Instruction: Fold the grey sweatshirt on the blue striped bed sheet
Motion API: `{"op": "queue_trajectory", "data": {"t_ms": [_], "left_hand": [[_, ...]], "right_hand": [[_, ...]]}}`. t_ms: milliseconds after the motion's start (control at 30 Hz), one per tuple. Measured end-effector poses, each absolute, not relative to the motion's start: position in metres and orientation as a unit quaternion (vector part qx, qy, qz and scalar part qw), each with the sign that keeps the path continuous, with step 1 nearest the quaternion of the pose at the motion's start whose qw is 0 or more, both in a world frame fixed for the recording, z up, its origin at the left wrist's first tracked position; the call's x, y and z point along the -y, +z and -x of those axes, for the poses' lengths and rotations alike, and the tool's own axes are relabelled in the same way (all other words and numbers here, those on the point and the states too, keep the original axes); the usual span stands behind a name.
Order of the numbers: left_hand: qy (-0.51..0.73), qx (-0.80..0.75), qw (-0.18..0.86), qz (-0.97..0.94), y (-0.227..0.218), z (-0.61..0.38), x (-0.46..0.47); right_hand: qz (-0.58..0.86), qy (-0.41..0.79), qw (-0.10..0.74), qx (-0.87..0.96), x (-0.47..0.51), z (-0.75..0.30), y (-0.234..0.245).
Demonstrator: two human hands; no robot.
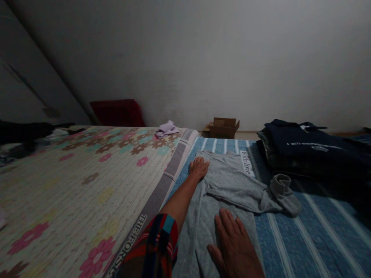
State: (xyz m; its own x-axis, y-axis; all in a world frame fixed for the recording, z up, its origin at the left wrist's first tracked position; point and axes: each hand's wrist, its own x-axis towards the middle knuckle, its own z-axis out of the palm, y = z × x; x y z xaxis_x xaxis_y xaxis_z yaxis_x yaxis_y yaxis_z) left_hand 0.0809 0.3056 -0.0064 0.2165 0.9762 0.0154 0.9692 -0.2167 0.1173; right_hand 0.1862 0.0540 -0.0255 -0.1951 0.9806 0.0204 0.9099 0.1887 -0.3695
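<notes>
A grey long-sleeved shirt [224, 170] lies spread on the blue striped bed cover [286, 239], its collar toward the wall. One sleeve [240, 191] is laid across the body and reaches out to the right, its cuff bunched up. My left hand [199, 168] rests on the shirt's far left shoulder, fingers stretched forward. Lower down, my right hand [234, 243] lies flat on the body of the shirt, below the crossing sleeve, thumb apart from the fingers. Neither hand grips the cloth.
A stack of dark folded clothes [307, 150] stands at the right. A floral bedspread [116, 185] covers the left side, with a small pale purple cloth [166, 129] on it. An open cardboard box [223, 127] and a red object [117, 112] stand by the wall.
</notes>
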Motion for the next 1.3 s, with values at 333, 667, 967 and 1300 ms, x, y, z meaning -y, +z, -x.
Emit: {"op": "queue_trajectory", "data": {"t_ms": [333,667,967,1300], "left_hand": [[0.042,-0.64,0.04,-0.766,-0.021,-0.083,-0.315],[0.083,-0.626,0.014,-0.775,-0.018,-0.089,-0.335],[0.056,-0.644,0.039,-0.762,-0.024,-0.091,-0.344],[0.02,-0.65,0.075,-0.756,-0.018,-0.092,-0.349]], "right_hand": [[0.625,0.137,0.128,0.758,-0.054,-0.186,-0.033],[0.619,0.137,0.114,0.765,-0.058,-0.187,-0.042],[0.621,0.158,0.086,0.763,-0.06,-0.187,-0.038],[0.616,0.155,0.074,0.769,-0.062,-0.187,-0.041]]}}
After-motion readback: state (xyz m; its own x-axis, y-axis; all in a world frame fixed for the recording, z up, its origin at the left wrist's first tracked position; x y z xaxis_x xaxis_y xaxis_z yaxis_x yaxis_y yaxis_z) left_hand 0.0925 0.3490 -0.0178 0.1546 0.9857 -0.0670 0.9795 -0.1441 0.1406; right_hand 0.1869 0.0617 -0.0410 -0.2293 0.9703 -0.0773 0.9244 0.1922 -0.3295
